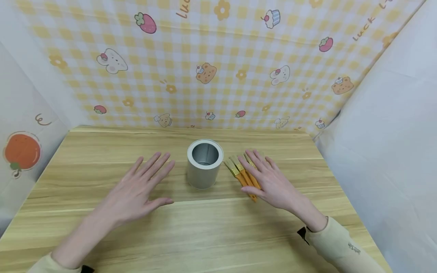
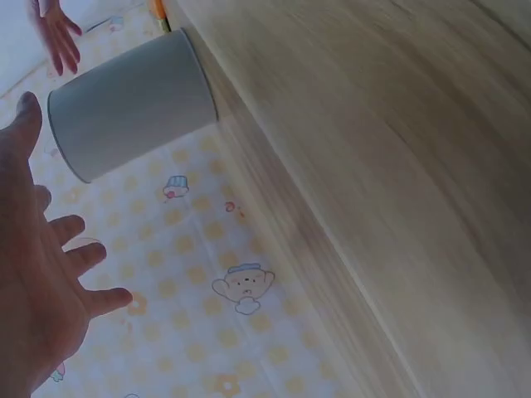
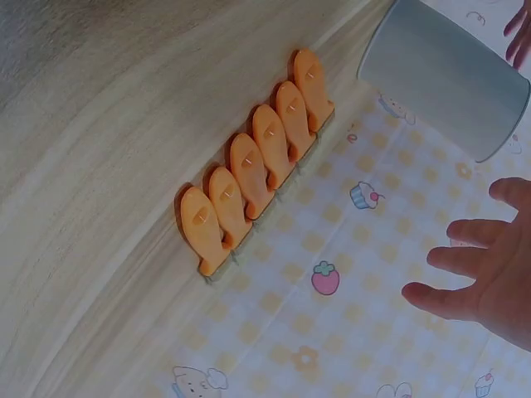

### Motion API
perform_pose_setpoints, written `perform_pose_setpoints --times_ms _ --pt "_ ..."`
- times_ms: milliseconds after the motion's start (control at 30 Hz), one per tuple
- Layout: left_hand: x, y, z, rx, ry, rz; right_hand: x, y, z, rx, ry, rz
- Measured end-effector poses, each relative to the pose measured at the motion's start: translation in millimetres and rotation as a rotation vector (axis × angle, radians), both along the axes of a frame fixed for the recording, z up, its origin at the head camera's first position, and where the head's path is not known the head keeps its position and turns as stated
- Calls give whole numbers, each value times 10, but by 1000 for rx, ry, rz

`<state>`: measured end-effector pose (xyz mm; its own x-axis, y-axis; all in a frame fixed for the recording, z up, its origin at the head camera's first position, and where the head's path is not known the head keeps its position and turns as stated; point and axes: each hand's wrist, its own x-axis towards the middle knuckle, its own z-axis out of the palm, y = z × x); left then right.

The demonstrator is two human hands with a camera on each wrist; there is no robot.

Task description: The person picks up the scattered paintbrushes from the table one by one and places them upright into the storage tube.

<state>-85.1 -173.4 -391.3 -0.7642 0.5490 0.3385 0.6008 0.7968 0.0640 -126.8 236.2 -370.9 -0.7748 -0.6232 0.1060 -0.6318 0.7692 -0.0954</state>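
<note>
A grey metal can [image 1: 204, 163] stands upright and open-topped at the middle of the wooden table [image 1: 218, 227]. Just to its right, several orange-handled brushes [image 1: 241, 175] lie side by side. My right hand [image 1: 269, 177] is spread flat over them, fingers straight, hiding part of the handles. In the right wrist view the brushes [image 3: 257, 162] lie in a row apart from my right hand's fingers [image 3: 465, 286], with the can [image 3: 440, 75] beyond. My left hand [image 1: 141, 187] is spread open, palm down, left of the can and holds nothing. The left wrist view shows it [image 2: 41, 290] near the can [image 2: 129, 104].
A yellow checked cloth [image 1: 218, 76] with cartoon prints hangs behind the table's far edge. White sheets close in the left and right sides. Bare wood stretches in front of both hands to the near edge.
</note>
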Motion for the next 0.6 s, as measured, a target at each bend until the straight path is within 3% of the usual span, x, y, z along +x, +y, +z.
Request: perform_pose_setpoints --times_ms 267,433,600 --pt "-156 283 86 159 -109 88 -18 16 19 -61 14 -7" --pt "-259 465 150 270 -223 129 -24 22 32 -100 29 -12" --pt "-367 608 123 372 -350 177 -15 24 43 -125 10 -35"
